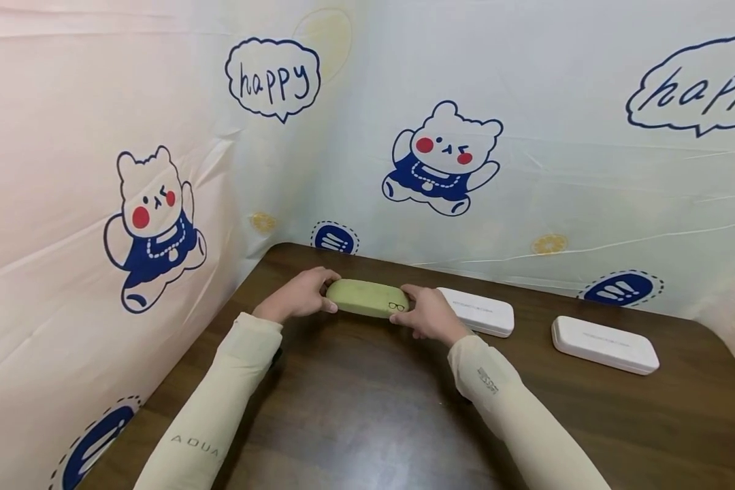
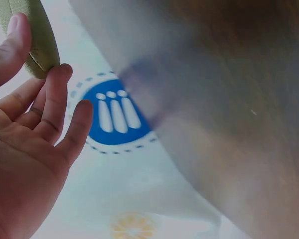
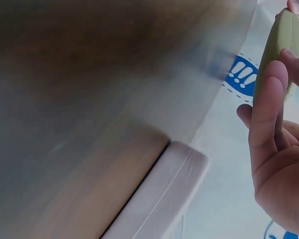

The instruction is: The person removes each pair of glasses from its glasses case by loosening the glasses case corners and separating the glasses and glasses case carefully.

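A green case (image 1: 367,297) is held by its two ends near the middle of the head view, just above the lower half's centre, with its long side laid across the frame. Its left end is pinched between the thumb and fingers of the left hand (image 1: 303,294), and its right end is pinched in the same way by the right hand (image 1: 431,315). A small glasses outline is printed at the right of its front. Whether the case is borne by the table (image 1: 343,401) or lifted slightly cannot be told for certain from this angle.

In the left wrist view, the case is seen at the upper left, with the thumb pressed on it and the little finger spread away. In the right wrist view, it is seen at the upper right, gripped between thumb and fingers.

In the head view, a white case (image 1: 480,313) is partly covered by the right hand at right of centre, and a second white case (image 1: 606,346) is set well apart from the green one, farther right. Both forearms are covered by pale sleeves (image 1: 239,367). The background is filled by a printed cloth (image 1: 355,156).
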`<control>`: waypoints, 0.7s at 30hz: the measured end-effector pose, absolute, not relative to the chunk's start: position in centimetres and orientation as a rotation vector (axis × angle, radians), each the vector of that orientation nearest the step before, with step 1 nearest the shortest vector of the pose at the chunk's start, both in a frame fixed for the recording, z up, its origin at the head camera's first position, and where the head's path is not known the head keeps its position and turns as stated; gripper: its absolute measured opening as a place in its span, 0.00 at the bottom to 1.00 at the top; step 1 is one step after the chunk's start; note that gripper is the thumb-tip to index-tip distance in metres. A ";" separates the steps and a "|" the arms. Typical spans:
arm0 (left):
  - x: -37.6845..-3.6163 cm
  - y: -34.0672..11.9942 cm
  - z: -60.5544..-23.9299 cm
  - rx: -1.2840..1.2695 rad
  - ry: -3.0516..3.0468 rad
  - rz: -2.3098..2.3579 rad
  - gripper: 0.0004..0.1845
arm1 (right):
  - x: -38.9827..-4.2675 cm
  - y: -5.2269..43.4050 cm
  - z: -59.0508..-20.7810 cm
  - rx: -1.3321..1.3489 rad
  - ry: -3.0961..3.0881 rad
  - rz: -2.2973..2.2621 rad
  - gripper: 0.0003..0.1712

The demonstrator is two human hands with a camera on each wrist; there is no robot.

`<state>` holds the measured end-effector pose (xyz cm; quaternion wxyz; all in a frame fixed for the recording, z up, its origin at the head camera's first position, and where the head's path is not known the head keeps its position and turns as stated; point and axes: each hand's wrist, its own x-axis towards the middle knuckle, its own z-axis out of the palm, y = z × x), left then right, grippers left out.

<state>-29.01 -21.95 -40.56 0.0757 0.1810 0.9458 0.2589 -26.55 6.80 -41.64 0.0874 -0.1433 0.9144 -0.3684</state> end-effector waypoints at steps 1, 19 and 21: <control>-28.6 -21.4 -40.4 0.564 2.838 0.773 0.33 | -26.0 7.3 -41.6 -0.423 2.731 -1.097 0.46; -19.8 -10.6 -39.8 0.929 2.746 0.648 0.32 | -14.6 19.1 -40.5 -0.405 2.874 -0.882 0.42; -18.9 -9.2 -40.3 0.991 2.739 0.585 0.33 | -13.4 20.3 -40.4 -0.421 2.903 -0.803 0.41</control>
